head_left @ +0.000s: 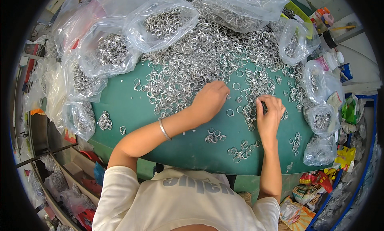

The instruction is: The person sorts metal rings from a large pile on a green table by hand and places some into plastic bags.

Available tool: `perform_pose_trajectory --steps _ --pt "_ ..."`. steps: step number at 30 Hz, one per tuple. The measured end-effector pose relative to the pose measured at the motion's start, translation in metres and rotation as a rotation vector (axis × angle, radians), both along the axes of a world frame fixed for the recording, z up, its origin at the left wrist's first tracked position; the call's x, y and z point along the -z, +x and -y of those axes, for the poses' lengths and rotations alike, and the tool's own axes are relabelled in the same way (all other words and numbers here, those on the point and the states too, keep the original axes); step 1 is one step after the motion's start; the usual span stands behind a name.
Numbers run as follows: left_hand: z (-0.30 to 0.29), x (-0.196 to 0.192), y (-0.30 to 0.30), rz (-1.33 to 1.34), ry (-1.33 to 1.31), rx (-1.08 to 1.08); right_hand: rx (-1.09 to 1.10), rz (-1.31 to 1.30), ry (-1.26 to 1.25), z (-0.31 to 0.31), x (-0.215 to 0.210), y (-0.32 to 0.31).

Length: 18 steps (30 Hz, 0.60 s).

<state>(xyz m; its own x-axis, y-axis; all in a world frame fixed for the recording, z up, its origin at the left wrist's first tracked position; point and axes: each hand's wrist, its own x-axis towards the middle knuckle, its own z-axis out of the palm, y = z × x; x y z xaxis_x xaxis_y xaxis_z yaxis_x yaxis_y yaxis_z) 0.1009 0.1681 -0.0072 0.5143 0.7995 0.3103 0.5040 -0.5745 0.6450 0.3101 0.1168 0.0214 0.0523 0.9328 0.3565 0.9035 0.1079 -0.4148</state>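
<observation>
A: Small silver metal rings (208, 59), loose heap, spread over the upper middle of the frame on the round green table mat (128, 107). Thinner scatter toward the centre, little clusters (214, 136) near the lower edge.

B: Axis? Pointing?

A: Rings lie flat, holes facing up. Round, so no long axis to call. The heap as a whole runs left-right across the upper middle.

B: Left hand?

A: Left hand (210, 101), centre frame, knuckles up, fingers curled in, fingertips pinching something small and silvery at its right edge, too small to tell if it's one ring. Silver bangle (164, 129) on that wrist.

B: Right?

A: Right hand (269, 113), centre right, fingers bent down onto a clump of rings (250, 111), touching them. Gripping or not, cannot tell.

B: Around?

A: Clear plastic bags of the same rings (162, 23) along upper left, top and right. White bottle (330, 60) upper right.
</observation>
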Motion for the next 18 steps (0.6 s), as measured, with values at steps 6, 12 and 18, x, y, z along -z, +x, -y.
perform_pose_trajectory --steps 6,12,18 --pt "0.004 -0.005 -0.008 0.132 -0.213 -0.05 -0.086 0.006 0.008 0.002 -0.002 -0.013" --pt "0.002 -0.01 0.001 0.092 -0.132 -0.106 -0.217 0.141 -0.031 -0.017 0.009 -0.033" --pt "0.03 -0.03 -0.029 0.049 -0.176 -0.066 -0.384 -0.128 -0.187 0.02 -0.017 -0.043"
